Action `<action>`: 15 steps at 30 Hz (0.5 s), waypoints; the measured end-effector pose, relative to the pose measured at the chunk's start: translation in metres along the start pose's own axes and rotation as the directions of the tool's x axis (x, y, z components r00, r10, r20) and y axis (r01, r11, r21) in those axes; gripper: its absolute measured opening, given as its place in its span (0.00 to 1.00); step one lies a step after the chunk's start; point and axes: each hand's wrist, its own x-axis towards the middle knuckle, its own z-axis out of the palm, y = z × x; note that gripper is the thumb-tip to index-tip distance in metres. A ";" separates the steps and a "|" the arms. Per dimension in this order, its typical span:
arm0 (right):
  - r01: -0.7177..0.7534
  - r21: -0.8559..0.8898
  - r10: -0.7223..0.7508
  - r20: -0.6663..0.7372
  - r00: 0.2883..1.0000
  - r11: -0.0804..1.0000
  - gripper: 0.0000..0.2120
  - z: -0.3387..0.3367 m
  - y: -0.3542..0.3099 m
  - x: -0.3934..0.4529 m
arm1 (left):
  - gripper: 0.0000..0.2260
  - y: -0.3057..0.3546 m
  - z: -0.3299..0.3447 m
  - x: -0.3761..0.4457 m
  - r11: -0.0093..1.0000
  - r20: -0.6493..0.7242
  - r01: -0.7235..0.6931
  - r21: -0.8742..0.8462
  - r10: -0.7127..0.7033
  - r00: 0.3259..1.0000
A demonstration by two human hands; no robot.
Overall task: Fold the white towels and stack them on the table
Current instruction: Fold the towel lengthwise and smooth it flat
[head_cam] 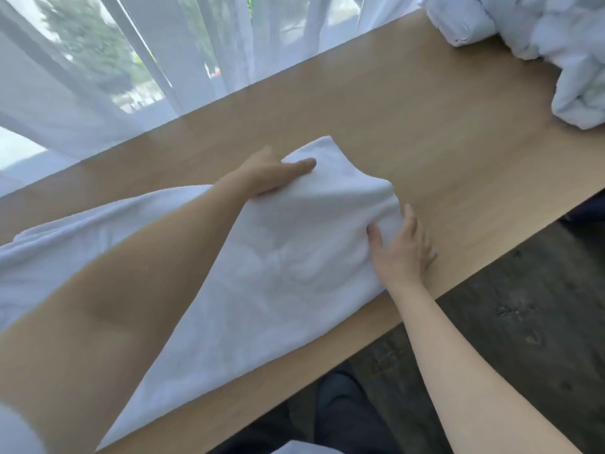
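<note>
A white towel (278,257) lies spread across the wooden table (425,132), running from the left edge of view to the middle. My left hand (271,173) pinches its far right corner, thumb on top and fingers hidden under the cloth. My right hand (401,245) grips the near right corner, thumb on top of the cloth and fingers tucked beneath the bunched edge. The right end of the towel is lifted slightly off the table between the two hands.
A heap of crumpled white towels (556,44) sits at the far right end of the table. Sheer white curtains (163,60) hang along the table's far edge. Dark floor (523,306) lies below the near edge.
</note>
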 end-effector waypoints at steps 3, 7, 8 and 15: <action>0.032 -0.068 -0.034 -0.029 0.999 0.997 0.36 0.001 0.004 0.002 | 0.38 0.017 -0.011 0.001 0.984 0.240 0.095 -0.149 -0.058 0.969; 0.034 -0.001 -0.033 0.120 0.992 0.999 0.29 -0.008 0.011 0.013 | 0.18 0.046 -0.015 0.003 0.959 0.238 -0.105 -0.264 0.171 0.956; 0.013 0.053 -0.022 0.186 0.982 0.999 0.26 -0.015 0.012 0.019 | 0.12 0.052 -0.017 0.004 0.939 0.207 -0.165 -0.303 0.234 0.950; 0.352 -0.013 -0.345 -0.241 0.907 0.936 0.25 -0.074 0.033 0.071 | 0.10 0.071 -0.027 0.038 0.660 -0.109 -0.468 -0.588 0.508 0.854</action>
